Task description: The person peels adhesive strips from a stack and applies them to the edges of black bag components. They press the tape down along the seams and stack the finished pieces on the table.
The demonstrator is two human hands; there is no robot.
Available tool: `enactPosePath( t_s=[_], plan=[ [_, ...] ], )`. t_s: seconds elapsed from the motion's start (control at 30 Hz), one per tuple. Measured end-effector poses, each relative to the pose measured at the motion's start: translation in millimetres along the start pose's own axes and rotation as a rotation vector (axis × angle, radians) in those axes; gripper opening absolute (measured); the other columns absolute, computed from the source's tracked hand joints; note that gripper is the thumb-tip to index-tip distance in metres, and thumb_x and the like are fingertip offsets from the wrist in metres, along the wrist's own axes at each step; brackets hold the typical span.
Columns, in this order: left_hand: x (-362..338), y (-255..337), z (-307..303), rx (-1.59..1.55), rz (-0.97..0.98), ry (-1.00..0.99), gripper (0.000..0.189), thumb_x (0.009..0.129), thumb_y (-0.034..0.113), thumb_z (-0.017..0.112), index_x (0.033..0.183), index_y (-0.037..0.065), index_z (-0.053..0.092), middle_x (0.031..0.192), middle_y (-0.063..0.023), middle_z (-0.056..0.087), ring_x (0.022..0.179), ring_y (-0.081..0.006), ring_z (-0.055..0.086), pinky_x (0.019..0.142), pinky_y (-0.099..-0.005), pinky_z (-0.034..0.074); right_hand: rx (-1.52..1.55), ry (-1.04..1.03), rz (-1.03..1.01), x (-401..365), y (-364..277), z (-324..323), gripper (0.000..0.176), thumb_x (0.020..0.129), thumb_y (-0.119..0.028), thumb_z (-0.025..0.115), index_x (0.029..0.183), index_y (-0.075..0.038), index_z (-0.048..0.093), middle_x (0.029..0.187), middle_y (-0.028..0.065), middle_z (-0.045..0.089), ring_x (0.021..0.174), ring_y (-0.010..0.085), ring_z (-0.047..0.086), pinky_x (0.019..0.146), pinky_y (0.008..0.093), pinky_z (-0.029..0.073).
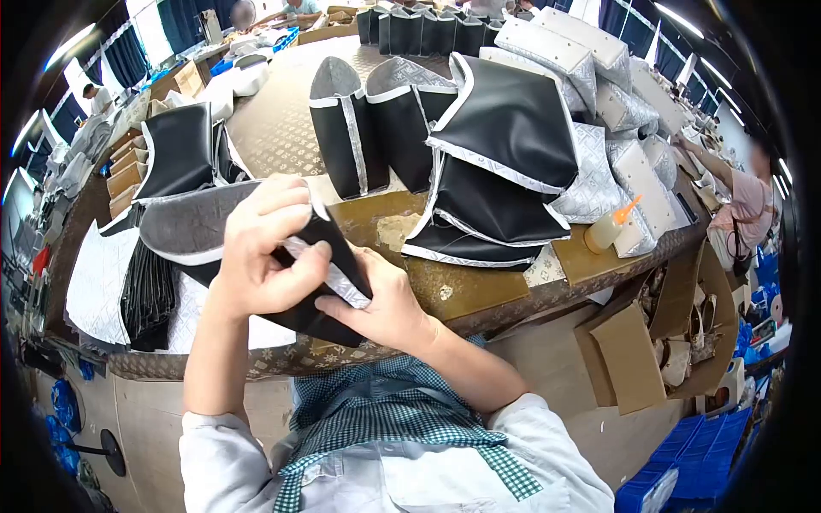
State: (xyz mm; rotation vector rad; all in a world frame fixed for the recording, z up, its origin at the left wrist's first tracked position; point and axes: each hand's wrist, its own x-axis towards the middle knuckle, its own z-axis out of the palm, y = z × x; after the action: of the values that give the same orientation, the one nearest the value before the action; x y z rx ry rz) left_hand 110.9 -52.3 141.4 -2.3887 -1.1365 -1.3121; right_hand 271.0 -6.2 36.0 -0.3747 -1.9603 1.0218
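Note:
Between my hands is a black bag panel (192, 224) with a grey lining, a white edge and a patterned silver seam strip. My left hand (269, 248) grips its upper edge, fingers curled over and thumb bent against the strip. Lower down, my right hand (385, 303) clasps the side of the same piece, its thumb along the strip and its other fingers hidden behind. Beyond my hands, two open black bag bodies (349, 150) stand upright on the table. To their right, black bag pieces (505, 124) with white and silver edges lie in a stack.
A glue bottle (604, 232) with an orange tip stands at the right, beside silver-patterned bags (590, 167). Folded black pieces (150, 295) lie at the left. An open cardboard box (629, 355) sits on the floor at right. A person in pink (742, 205) stands beyond.

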Motion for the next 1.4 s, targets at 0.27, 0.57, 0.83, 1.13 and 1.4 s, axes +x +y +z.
enactPosePath(
  t_s=[0.27, 0.57, 0.83, 1.13, 1.4],
  plan=[
    [110, 60, 66, 0.191, 0.543, -0.036, 0.033, 0.069, 0.037, 0.075, 0.073, 0.009, 0.060, 0.079, -0.0024, 0.055, 0.093, -0.0187, 0.056, 0.097, -0.0467, 0.042, 0.066, 0.729, -0.135, 30, 33, -46, 0.034, 0.084, -0.012, 0.069, 0.113, 0.001, 0.059, 0.107, 0.0153, 0.065, 0.093, 0.0264, 0.066, 0.080, 0.0345, 0.053],
    [6, 9, 70, 0.010, 0.060, -0.185, 0.051, 0.076, 0.018, 0.072, 0.125, 0.011, 0.060, 0.133, -0.0123, 0.049, 0.124, -0.0311, 0.047, 0.104, -0.0574, 0.034, 0.689, 1.082, 0.020, 111, 63, -194, 0.047, 0.093, -0.025, 0.063, 0.130, -0.002, 0.049, 0.127, 0.0113, 0.056, 0.114, 0.0220, 0.056, 0.096, 0.0389, 0.046],
    [-135, -20, 32, -0.100, -0.485, -0.271, 0.042, 0.077, 0.011, 0.071, 0.117, 0.008, 0.063, 0.127, -0.0161, 0.056, 0.116, -0.0336, 0.052, 0.099, -0.0423, 0.042, 0.271, 0.859, 0.434, 63, 79, -206, 0.058, 0.091, -0.040, 0.067, 0.123, 0.006, 0.053, 0.118, 0.0165, 0.059, 0.107, 0.0290, 0.060, 0.072, 0.0451, 0.062],
    [-227, -32, -48, 0.110, -1.099, -0.073, 0.032, 0.084, 0.016, 0.069, 0.115, 0.007, 0.065, 0.117, -0.0124, 0.060, 0.110, -0.0315, 0.056, 0.090, -0.0415, 0.047, 0.063, 0.257, 0.719, 36, 70, -249, 0.071, 0.095, -0.064, 0.044, 0.089, 0.004, 0.066, 0.063, 0.0113, 0.065, 0.038, 0.0127, 0.050, 0.037, 0.0230, 0.040],
    [-322, -87, -82, 0.786, -1.411, 0.032, 0.063, 0.084, 0.048, 0.064, 0.121, -0.002, 0.060, 0.116, -0.0187, 0.060, 0.113, -0.0367, 0.052, 0.095, -0.0446, 0.044, -0.124, -0.129, 0.563, 44, 9, -177, 0.040, 0.100, -0.033, 0.053, 0.098, 0.004, 0.068, 0.068, 0.0102, 0.066, 0.044, 0.0098, 0.054, 0.044, 0.0200, 0.042]
  ],
)
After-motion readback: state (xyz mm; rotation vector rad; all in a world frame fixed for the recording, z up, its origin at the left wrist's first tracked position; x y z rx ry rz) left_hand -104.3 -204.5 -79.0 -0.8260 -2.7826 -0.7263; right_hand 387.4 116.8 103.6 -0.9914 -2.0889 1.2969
